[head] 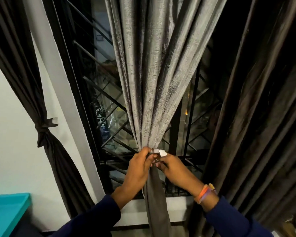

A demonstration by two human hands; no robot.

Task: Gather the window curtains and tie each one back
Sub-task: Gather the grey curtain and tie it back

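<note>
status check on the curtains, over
Left hand and right hand both pinching tie band round gathered grey curtain. Left dark curtain already tied. Nothing blocking.

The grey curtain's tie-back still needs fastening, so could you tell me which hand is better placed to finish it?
Probably the right hand: it pinches the white-tipped end of the tie-back beside the bunch. The left hand grips the gathered grey curtain, keeping it bunched.

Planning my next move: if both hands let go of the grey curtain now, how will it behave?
The grey curtain looks floppy: it falls in soft folds, so it would probably fan back out. Both hands, left hand and right hand, pinch the tie band, which seems unfastened.
</note>
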